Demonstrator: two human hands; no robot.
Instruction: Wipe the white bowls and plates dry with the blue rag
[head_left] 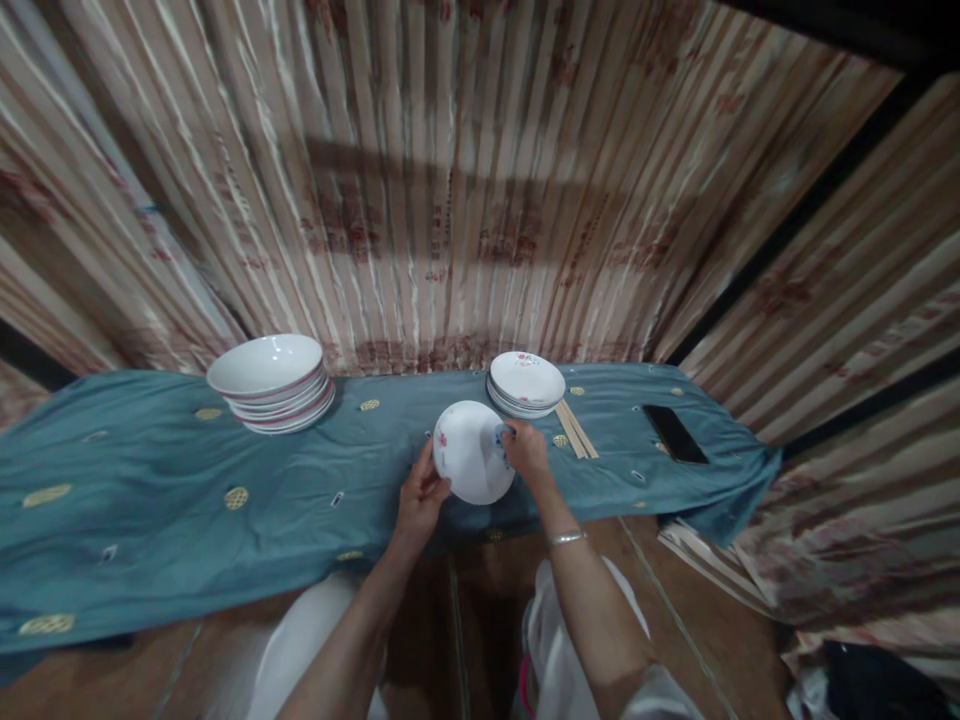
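Note:
A round white plate [474, 458] with a red flower print near its left rim and a blue print near its right rim is held up over the front part of the table. My left hand [422, 490] grips its left edge, with the thumb toward the front and the fingers partly hidden. At the upper right rim, my right hand [525, 448] has its fingers closed on the plate. Just behind the right hand sits a stack of similar flowered plates [527, 380]. Pale wooden chopsticks [576, 430] lie beside that stack.
A stack of large white bowls [274, 372] with reddish rims stands on the left of the table. The table wears a blue-green patterned cloth [300, 510]. A dark phone [674, 434] lies at the right. Patterned curtains [450, 200] hang close behind the table.

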